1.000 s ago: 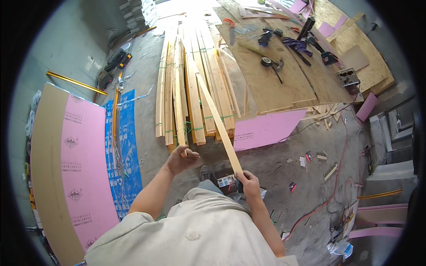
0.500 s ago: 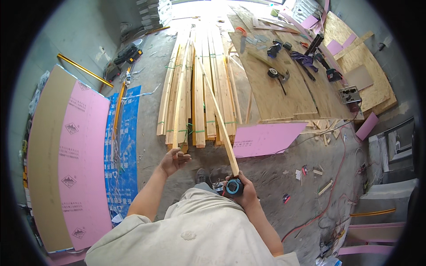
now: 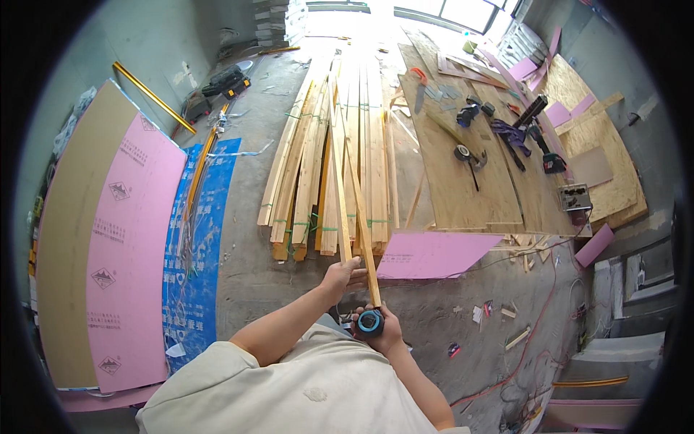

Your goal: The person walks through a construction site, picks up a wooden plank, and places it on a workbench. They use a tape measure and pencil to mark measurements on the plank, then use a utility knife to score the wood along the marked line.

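My right hand [image 3: 390, 330] is wrapped around a round-faced black and blue tape measure [image 3: 370, 323]. The near end of a long wooden strip [image 3: 363, 239] meets that hand, just above the tape measure. To its left, my left hand [image 3: 343, 279] is closed at the near end of a second narrow wooden strip [image 3: 340, 188]; its fingers point right, toward the first strip. Both strips run away from me over a stack of lumber [image 3: 303, 181] tied with green bands, and come close together at the far end.
A pink foam board [image 3: 437, 254] lies just right of the stack. Plywood sheets [image 3: 463, 195] hold a hammer [image 3: 478, 158], a cordless drill [image 3: 547, 152] and purple gloves [image 3: 510, 134]. At left stand pink boards [image 3: 126, 239] beside blue sheeting [image 3: 206, 267]. A red cable [image 3: 520, 362] crosses the floor at right.
My left hand has swung right with the near end of its strip, close to the other strip. The right hand still holds the tape measure, slightly lower. The whole view has shifted.
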### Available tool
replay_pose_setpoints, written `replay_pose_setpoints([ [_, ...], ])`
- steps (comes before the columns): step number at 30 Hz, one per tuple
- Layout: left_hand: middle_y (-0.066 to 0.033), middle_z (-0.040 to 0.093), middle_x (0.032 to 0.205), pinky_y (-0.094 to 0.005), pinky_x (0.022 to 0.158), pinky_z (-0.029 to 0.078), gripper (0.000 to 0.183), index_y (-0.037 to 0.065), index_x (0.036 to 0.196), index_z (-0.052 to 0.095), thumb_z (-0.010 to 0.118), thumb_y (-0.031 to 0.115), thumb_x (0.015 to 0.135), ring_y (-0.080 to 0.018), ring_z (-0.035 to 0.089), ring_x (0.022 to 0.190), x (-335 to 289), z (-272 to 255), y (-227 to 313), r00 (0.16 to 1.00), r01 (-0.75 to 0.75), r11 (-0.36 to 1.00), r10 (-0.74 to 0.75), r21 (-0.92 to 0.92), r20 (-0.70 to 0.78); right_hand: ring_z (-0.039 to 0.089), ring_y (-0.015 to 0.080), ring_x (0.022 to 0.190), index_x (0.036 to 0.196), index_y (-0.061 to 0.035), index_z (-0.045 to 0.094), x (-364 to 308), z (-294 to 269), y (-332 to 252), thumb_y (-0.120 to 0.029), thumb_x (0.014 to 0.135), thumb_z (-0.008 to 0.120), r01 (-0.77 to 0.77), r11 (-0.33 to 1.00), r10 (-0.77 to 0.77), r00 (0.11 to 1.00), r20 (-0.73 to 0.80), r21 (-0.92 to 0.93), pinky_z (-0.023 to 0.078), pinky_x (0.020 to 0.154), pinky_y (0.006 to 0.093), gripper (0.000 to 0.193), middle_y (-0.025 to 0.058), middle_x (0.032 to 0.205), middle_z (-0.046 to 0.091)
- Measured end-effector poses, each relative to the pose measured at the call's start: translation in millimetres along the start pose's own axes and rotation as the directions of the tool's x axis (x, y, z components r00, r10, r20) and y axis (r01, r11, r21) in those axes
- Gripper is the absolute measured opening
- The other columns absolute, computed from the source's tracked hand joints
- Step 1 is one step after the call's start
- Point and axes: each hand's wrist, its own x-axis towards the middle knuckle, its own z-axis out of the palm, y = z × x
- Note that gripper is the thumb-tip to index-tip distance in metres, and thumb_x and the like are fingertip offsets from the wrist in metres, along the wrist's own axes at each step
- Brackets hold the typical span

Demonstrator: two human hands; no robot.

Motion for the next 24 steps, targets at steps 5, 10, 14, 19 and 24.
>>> replay_pose_setpoints([
  [5, -0.0024, 0.062, 0.080, -0.0307, 0.074, 0.054, 0.030, 0.005, 0.108, 0.053, 0.052, 0.032, 0.096, -0.0186, 0.064, 0.077, 12, -16, -10, 0.998, 0.024, 0.999, -0.022, -0.023, 0.060, 0.061, 0.0305, 0.083, 0.098, -0.0080, 0.051, 8, 16, 2, -0.042, 0.102, 0.030, -0.023, 0.986, 0.011, 0.997, -0.071, -0.166, 0.052, 0.077, 0.0461, 0.040, 0.0140, 0.090, 0.061],
  [10, -0.0074, 0.064, 0.096, -0.0357, 0.083, 0.053, 0.028, 0.006, 0.107, 0.054, 0.054, 0.032, 0.095, -0.0226, 0.065, 0.093, 11, -23, -15, 0.996, 0.084, 0.995, -0.082, -0.044, 0.045, 0.063, 0.0271, 0.079, 0.104, -0.0033, 0.051, 24, 18, 6, -0.042, 0.101, 0.035, -0.019, 0.896, -0.029, 0.994, -0.102, -0.445, 0.055, 0.073, 0.0396, 0.042, 0.0136, 0.088, 0.062],
  [14, -0.0119, 0.066, 0.098, -0.0354, 0.080, 0.057, 0.029, 0.003, 0.111, 0.055, 0.055, 0.026, 0.094, -0.0244, 0.067, 0.090, 0, -34, -9, 0.996, 0.090, 0.987, -0.093, -0.130, -0.010, 0.063, 0.0285, 0.080, 0.102, -0.0046, 0.051, 27, 28, 10, -0.045, 0.101, 0.034, -0.032, 0.934, 0.004, 0.997, -0.080, -0.356, 0.054, 0.074, 0.0413, 0.044, 0.0150, 0.089, 0.062],
  [19, -0.0203, 0.066, 0.108, -0.0352, 0.082, 0.057, 0.031, -0.001, 0.111, 0.057, 0.051, 0.025, 0.094, -0.0256, 0.068, 0.094, -23, -101, 12, 0.997, 0.066, 0.961, -0.053, -0.270, 0.055, 0.060, 0.0306, 0.083, 0.093, -0.0074, 0.053, 24, 44, 5, -0.048, 0.100, 0.033, -0.055, 0.973, 0.068, 0.997, 0.048, -0.225, 0.052, 0.075, 0.0442, 0.045, 0.0166, 0.091, 0.060],
  [24, -0.0203, 0.068, 0.103, -0.0389, 0.085, 0.056, 0.038, -0.003, 0.107, 0.061, 0.051, 0.031, 0.094, -0.0277, 0.067, 0.096, -64, -166, 52, 0.984, -0.083, 0.861, 0.150, -0.502, 0.095, 0.057, 0.0309, 0.083, 0.090, -0.0065, 0.055, 27, 60, 5, -0.047, 0.099, 0.032, -0.074, 0.977, 0.099, 0.988, 0.115, -0.202, 0.051, 0.076, 0.0448, 0.048, 0.0163, 0.089, 0.058],
])
